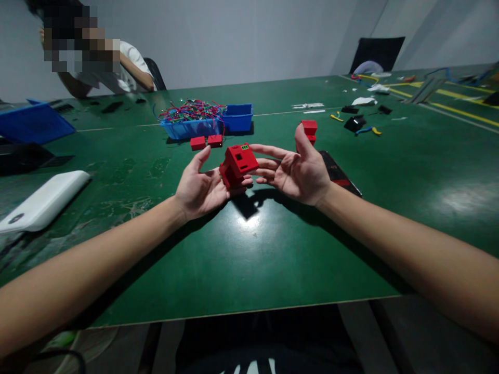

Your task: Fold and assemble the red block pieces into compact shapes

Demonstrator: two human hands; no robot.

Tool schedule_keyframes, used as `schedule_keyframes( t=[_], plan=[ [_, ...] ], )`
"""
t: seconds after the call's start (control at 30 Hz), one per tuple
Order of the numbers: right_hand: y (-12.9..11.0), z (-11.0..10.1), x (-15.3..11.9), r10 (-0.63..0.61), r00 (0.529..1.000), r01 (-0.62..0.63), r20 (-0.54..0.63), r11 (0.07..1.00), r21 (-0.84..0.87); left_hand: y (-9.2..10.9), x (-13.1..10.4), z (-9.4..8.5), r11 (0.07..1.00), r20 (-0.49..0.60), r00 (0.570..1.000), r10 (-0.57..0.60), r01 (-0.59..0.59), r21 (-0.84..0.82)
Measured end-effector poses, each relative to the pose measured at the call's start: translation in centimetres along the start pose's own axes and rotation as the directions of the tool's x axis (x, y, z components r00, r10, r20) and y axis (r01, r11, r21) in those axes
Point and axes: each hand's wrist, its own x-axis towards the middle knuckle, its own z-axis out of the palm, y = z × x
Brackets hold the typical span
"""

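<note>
A red plastic housing [240, 160] with a square hole and a small green connector strip rests tilted on the fingers of my left hand [203, 188]. That hand is palm up, thumb raised and away from the housing. My right hand [299, 174] is open, its palm turned up and inward and its fingers stretched toward the housing's right side. I cannot tell whether those fingertips touch it. Two small red blocks [206, 142] lie on the table beyond my left hand. Another red part [310, 128] stands behind my right thumb, partly hidden.
On the green table [249, 270] stand a blue bin [191, 130] heaped with coloured wires and a second blue bin [238, 118]. A dark flat device [339, 174] lies behind my right wrist. A white device [47, 200] sits left; pliers [368, 131] lie right. A person [132, 62] sits opposite.
</note>
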Motion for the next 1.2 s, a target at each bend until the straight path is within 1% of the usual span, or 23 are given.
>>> schedule_keyframes(
  t=[0.2, 0.33, 0.43, 0.57, 0.67, 0.77, 0.93, 1.03, 1.1, 1.2],
  plan=[
    [0.3, 0.4, -0.4, 0.001, 1.000, 0.001, 0.027, 0.996, -0.084, -0.2, -0.1, 0.7, 1.000, -0.044, 0.999, 0.021, -0.020, 0.011],
    [0.3, 0.6, -0.6, -0.001, 1.000, 0.004, 0.026, 0.990, -0.143, -0.3, -0.3, 1.0, 1.000, -0.051, 0.999, 0.012, -0.010, 0.022],
    [0.3, 0.5, -0.7, 0.022, 0.999, -0.016, 0.034, 0.987, -0.162, -0.4, -0.5, 1.0, 0.999, -0.056, 0.998, -0.005, 0.007, 0.036],
    [0.3, 0.4, -0.7, 0.056, 0.994, -0.040, 0.091, 0.984, -0.175, -0.4, -0.7, 1.1, 0.999, -0.050, 0.999, -0.004, 0.006, 0.053],
    [0.3, 0.6, -0.9, 0.087, 0.989, -0.061, 0.120, 0.978, -0.201, -0.4, -0.8, 1.4, 0.999, -0.076, 0.997, 0.020, -0.018, 0.029],
    [0.2, 1.0, -1.1, 0.121, 0.984, -0.089, 0.131, 0.970, -0.225, -0.5, -0.9, 1.7, 1.000, -0.103, 0.995, 0.018, -0.018, -0.005],
    [0.0, 1.0, -1.2, 0.167, 0.974, -0.124, 0.151, 0.958, -0.258, -0.6, -1.1, 1.7, 0.999, -0.078, 0.997, 0.007, -0.010, -0.035],
    [0.1, 0.7, -0.8, 0.144, 0.982, -0.108, 0.120, 0.957, -0.269, -0.4, -1.1, 1.5, 0.999, -0.083, 0.997, -0.006, 0.004, -0.034],
    [0.2, 0.4, -0.4, 0.113, 0.992, -0.094, 0.060, 0.959, -0.268, -0.2, -1.0, 1.3, 1.000, -0.093, 0.996, -0.005, 0.003, -0.024],
    [0.4, 0.0, 0.2, 0.063, 0.996, -0.076, -0.056, 0.960, -0.270, 0.0, -0.8, 1.0, 0.999, -0.110, 0.993, 0.036, -0.036, -0.007]
  ],
)
